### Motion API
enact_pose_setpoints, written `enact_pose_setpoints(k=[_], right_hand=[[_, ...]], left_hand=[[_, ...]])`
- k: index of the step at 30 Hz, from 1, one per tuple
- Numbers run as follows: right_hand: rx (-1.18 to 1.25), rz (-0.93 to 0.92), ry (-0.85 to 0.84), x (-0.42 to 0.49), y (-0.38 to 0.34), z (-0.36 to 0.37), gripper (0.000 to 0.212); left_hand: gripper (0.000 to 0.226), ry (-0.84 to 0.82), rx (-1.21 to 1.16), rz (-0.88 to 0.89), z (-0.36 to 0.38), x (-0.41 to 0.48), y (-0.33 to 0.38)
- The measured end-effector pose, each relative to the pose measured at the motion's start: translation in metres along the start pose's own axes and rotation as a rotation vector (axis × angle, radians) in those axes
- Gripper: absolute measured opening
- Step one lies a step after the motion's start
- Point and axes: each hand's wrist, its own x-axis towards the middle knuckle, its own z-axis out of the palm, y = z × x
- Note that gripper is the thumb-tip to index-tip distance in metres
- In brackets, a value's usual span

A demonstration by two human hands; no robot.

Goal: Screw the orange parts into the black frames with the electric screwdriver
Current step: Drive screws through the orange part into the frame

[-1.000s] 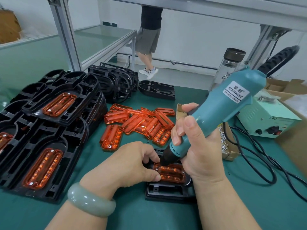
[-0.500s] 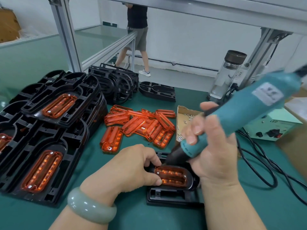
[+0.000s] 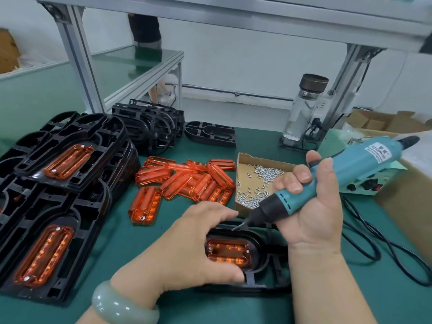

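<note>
white label (image 3: 377,152) on teal electric screwdriver (image 3: 339,175), print too blurred to read

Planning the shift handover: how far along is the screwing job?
Done: several fitted frames stacked at left. In hand: left hand grips a black frame with an orange part seated; right hand holds the screwdriver, bit just off it. Left: a pile of loose orange parts and empty frames behind, screws in the box.

One screwdriver (image 3: 346,181), one screw box (image 3: 239,169), one bottle (image 3: 301,113), three visibly orange-fitted frames (image 3: 105,146).
</note>
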Motion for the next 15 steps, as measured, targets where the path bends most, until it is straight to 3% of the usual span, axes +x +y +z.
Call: enact_pose_setpoints(k=[3,6,11,15], right_hand=[[0.029,0.023,0.009,-0.001,0.001,-0.001,0.018],[0.041,0.036,0.011,-0.001,0.001,-0.002,0.018],[0.094,0.051,0.019,0.001,0.002,-0.004,0.018],[0.148,0.09,0.018,0.002,0.002,-0.008,0.019]], left_hand=[[0.11,-0.12,0.13,0.041,0.011,0.0,0.003],[0.119,-0.106,0.241,0.038,0.019,0.0,0.0],[0.111,-0.056,0.338,0.075,0.022,0.002,0.0],[0.093,0.003,0.25,0.047,0.021,0.0,0.007]])
